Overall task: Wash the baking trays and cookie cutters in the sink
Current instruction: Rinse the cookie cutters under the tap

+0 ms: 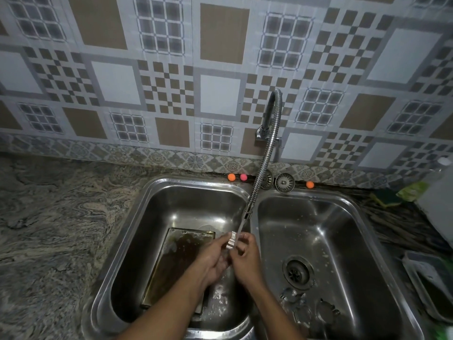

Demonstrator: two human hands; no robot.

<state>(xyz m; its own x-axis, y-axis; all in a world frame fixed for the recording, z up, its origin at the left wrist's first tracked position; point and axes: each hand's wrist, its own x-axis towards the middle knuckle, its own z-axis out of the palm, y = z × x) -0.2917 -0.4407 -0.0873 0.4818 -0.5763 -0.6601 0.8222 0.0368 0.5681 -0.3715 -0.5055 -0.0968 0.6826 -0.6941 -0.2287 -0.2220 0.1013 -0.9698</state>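
A double steel sink fills the view. A dirty baking tray (171,263) lies flat in the left basin (137,217). Over that basin's right side, my left hand (213,258) and my right hand (245,256) pinch a small fluted metal cookie cutter (231,239) between them. Water runs onto it from the flexible tap (259,177). Several metal cookie cutters (308,307) lie on the floor of the right basin (353,231), below its drain (297,272).
Two strainer plugs (284,182) and three small coloured balls (231,177) sit on the ledge behind the sink. Granite counter (54,229) spreads to the left. At the right stand a white bottle (438,192), a green sponge (384,196) and a dark tray (431,288).
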